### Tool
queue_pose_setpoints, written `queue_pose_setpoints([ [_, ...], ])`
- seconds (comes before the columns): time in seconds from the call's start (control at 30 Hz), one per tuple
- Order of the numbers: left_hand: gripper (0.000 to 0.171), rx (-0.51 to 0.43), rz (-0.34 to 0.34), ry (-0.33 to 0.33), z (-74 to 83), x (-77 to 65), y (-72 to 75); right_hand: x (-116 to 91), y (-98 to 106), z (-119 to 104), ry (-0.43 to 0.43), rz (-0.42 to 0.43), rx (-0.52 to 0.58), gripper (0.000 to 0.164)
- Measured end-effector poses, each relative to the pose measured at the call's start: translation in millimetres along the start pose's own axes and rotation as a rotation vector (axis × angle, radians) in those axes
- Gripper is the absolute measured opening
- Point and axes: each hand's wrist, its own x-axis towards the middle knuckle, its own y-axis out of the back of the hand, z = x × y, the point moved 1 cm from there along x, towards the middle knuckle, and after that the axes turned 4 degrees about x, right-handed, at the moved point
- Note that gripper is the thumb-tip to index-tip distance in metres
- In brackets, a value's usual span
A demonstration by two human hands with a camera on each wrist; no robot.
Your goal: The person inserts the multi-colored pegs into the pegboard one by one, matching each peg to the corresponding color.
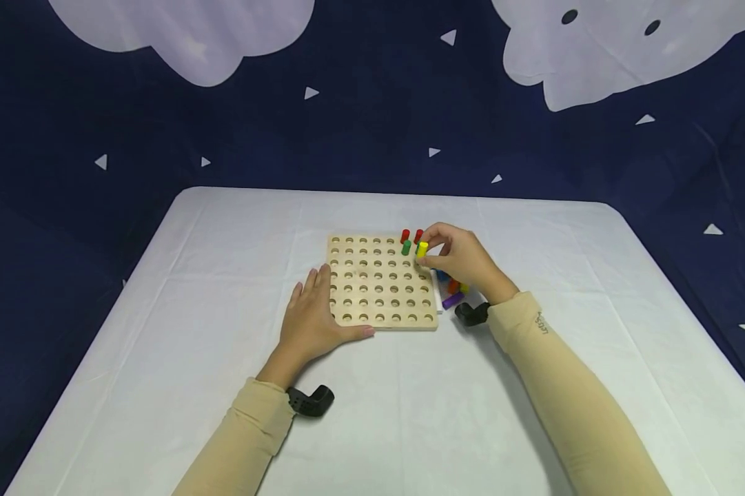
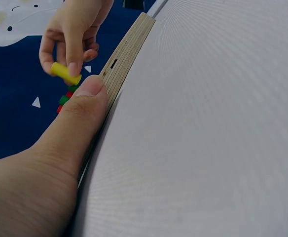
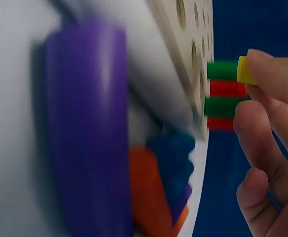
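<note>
A wooden pegboard [image 1: 371, 282] with rows of round holes lies on the table. My left hand [image 1: 313, 320] rests against its left and front edges, fingers straight, the thumb along the front side. Between thumb and fingertips my right hand [image 1: 465, 258] pinches a yellow peg [image 1: 422, 249] above the board's right side; the left wrist view shows that yellow peg [image 2: 65, 73] tilted. Two red pegs [image 1: 405, 236] stand at the back right of the board. In front of them stand green pegs [image 1: 406, 248]; the right one is partly hidden in the head view.
Right of the board lie loose pegs, among them a purple peg [image 1: 453, 300], orange, blue and yellow ones, partly under my right hand. A white edge [image 1: 437, 293] shows beneath the board's right side. A dark blue patterned backdrop [image 1: 372, 103] hangs behind the white table [image 1: 223, 241].
</note>
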Motion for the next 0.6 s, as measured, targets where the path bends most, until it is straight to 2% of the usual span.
queue_pose_setpoints([
  [0.13,0.146,-0.003,0.002,-0.002,-0.3,0.3,-0.6,4.6,-9.6,-5.5,0.008,-0.022,-0.008,0.029],
  [0.4,0.146,0.003,0.005,-0.006,-1.0,1.5,-2.0,12.8,-20.6,-2.2,-0.013,-0.026,-0.073,0.028],
  [0.6,0.146,0.005,0.008,-0.006,-1.6,1.3,-1.8,12.0,-23.8,-4.9,0.030,-0.052,-0.133,0.026],
])
